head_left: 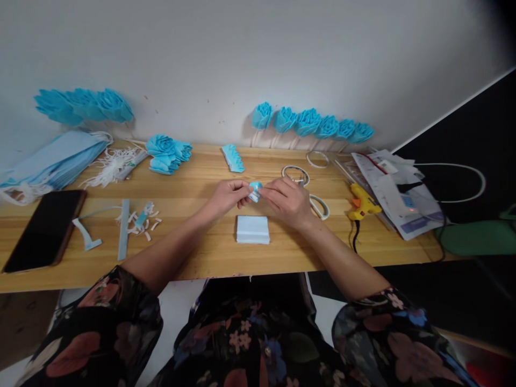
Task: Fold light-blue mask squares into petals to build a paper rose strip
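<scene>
Both of my hands meet over the middle of the wooden table (193, 252). My left hand (228, 196) and my right hand (287, 201) pinch a small rolled piece of blue fabric (255, 191) between their fingertips. Just in front of the hands lies a stack of pale blue cut squares (252, 229). Behind them rests a folded blue strip (233, 158).
Finished blue fabric roses (312, 122) lean on the wall, with more (84, 105) at the left and a cluster (166, 152). Face masks (52, 158), white ear loops (110, 166), scraps (139, 220), a phone (44, 228), scissors (308, 188), yellow glue gun (363, 204), papers (397, 193).
</scene>
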A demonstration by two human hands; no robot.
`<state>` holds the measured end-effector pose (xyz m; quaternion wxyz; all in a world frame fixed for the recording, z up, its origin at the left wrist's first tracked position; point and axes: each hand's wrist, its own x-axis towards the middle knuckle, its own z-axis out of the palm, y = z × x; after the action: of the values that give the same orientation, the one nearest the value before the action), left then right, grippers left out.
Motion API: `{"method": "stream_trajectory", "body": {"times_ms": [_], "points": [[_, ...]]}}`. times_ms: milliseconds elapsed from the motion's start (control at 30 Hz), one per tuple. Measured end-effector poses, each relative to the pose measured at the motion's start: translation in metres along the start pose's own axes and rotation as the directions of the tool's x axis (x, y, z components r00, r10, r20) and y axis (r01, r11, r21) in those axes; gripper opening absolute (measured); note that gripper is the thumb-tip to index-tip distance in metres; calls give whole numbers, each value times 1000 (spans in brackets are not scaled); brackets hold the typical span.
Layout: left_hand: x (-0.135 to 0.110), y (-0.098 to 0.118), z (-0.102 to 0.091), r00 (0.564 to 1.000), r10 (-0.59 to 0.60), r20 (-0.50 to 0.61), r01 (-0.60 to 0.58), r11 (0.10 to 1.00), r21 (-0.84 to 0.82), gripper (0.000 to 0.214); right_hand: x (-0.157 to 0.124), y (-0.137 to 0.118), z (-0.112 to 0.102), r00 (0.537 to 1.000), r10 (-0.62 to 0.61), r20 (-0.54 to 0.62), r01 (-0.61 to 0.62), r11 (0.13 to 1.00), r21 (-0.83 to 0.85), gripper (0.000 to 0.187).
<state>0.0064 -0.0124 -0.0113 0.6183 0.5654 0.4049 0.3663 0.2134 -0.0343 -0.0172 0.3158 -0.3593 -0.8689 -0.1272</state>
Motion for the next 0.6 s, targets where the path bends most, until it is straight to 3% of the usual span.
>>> {"method": "stream_trajectory", "body": {"times_ms": [267, 400, 500, 533, 600], "points": [[1, -1, 0, 1000, 17, 8, -17, 999, -28, 23, 8, 2, -4, 998, -57, 7, 57, 998, -8, 23], [2, -3, -1, 999, 34, -26, -36, 998, -55, 23, 10, 2, -10, 996, -40, 81, 30, 993, 118, 27], [3, -4, -2, 998, 44, -45, -47, 996, -76, 24, 11, 2, -11, 991, 125, 53, -135, 951, 279, 28], [3, -5, -2, 998, 48, -49, -52, 995, -81, 24, 11, 1, -10, 970, 238, 45, -239, 909, 343, 29], [4, -6, -2, 996, 60, -68, -66, 994, -87, 23, 12, 0, -6, 876, 475, 87, -453, 744, 491, 33]]}}
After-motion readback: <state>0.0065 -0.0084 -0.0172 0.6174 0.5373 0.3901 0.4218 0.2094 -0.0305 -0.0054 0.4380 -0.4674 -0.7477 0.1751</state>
